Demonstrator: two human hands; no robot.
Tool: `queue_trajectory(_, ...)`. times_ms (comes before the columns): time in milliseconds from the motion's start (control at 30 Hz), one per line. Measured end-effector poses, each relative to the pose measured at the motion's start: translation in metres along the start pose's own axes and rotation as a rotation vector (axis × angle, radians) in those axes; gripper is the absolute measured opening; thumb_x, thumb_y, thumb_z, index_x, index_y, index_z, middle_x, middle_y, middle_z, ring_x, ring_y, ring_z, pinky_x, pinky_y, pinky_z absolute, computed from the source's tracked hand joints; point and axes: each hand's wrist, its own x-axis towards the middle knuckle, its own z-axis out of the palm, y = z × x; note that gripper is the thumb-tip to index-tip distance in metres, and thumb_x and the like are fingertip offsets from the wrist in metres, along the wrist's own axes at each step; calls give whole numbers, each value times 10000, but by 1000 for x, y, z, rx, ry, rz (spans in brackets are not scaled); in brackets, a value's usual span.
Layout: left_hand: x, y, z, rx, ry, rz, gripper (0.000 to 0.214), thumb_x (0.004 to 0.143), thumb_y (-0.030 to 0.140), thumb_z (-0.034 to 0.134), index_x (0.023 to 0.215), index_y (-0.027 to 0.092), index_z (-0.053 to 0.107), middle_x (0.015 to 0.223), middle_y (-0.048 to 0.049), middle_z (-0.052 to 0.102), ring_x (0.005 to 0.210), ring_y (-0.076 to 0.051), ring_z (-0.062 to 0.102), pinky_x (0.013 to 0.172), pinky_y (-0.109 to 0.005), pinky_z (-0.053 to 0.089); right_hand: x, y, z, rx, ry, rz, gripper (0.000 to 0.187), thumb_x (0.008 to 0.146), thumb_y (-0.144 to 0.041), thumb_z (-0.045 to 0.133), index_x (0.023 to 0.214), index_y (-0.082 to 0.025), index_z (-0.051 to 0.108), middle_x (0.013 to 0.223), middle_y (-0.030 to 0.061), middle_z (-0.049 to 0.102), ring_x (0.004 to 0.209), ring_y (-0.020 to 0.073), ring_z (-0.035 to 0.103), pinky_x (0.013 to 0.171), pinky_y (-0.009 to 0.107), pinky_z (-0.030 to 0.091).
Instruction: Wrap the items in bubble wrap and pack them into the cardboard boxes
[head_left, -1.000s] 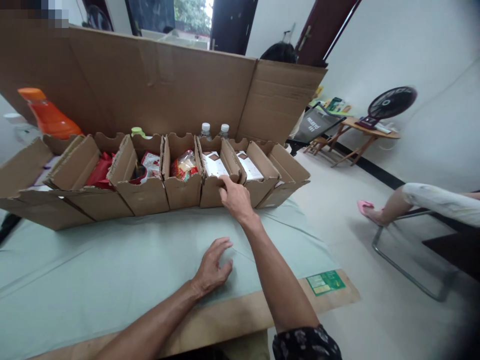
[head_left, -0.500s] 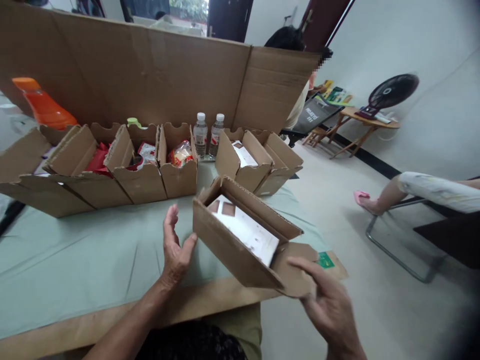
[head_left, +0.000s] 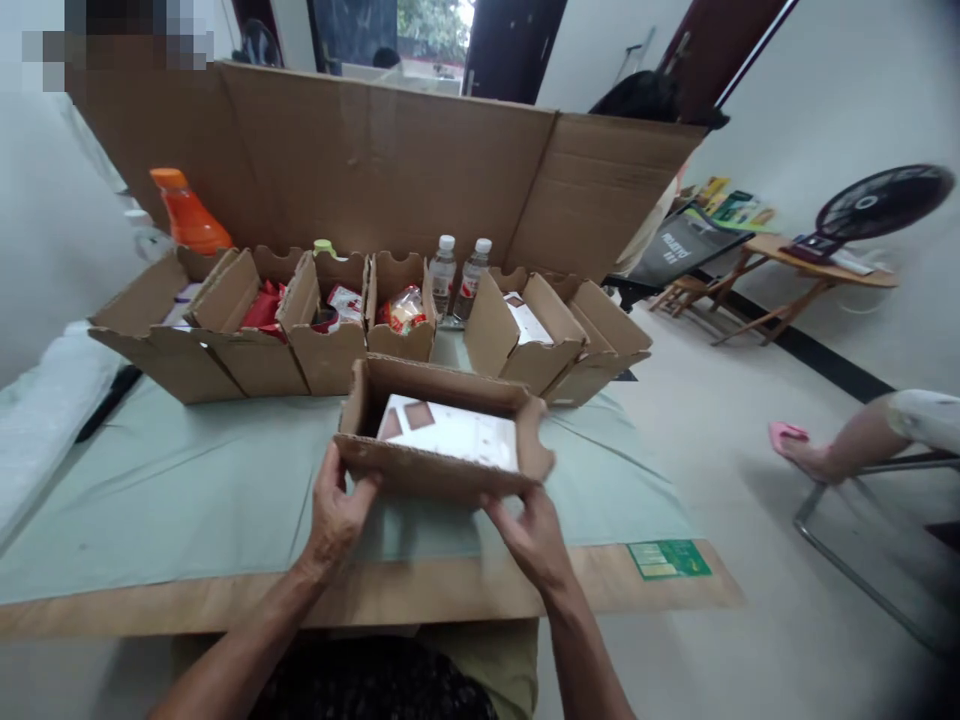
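I hold an open cardboard box [head_left: 442,478] crosswise just above the table's near edge. My left hand [head_left: 335,512] grips its left end and my right hand [head_left: 534,535] grips its right end from below. Inside lies a white packet [head_left: 450,433] with brown squares. Behind it stands a row of similar open cardboard boxes [head_left: 255,345], with a gap where two water bottles [head_left: 456,277] show.
A pale green cloth [head_left: 187,490] covers the wooden table. A tall cardboard sheet [head_left: 390,170] stands behind the row; an orange bottle [head_left: 187,212] is at far left. At right, a seated person's leg [head_left: 847,450], a chair frame, a fan [head_left: 877,200] on a small table.
The box has swung from a tilted diagonal hold to level and crosswise. My left hand, open beside it before, now grips its left end. The view shifted right.
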Motion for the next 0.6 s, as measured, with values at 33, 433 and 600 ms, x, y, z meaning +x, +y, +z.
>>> queue_trajectory(33,12,1,-10,22,53,7,507,811,335,684,1281,181,573,1138,-87,685,1121,-281,663,999,-385,539,19,-7,15,27,-37,-27,464,809,-450,681,1175,-166,679,1053,132,768,919,295,720,836,445,602)
queue_trajectory(433,50,-38,-58,175,59,-81,491,898,390,585,1340,177,557,1190,-107,706,1110,-258,659,980,-403,520,47,23,102,149,-154,19,533,837,-471,620,1242,-127,654,1088,144,765,938,266,721,882,455,590)
queue_trajectory(600,48,-42,-68,361,50,-47,579,863,296,610,1428,192,540,1298,-113,698,1188,-252,655,1034,-394,520,40,39,104,104,-101,27,512,834,-525,636,1191,-160,669,1095,141,764,959,273,730,906,457,581)
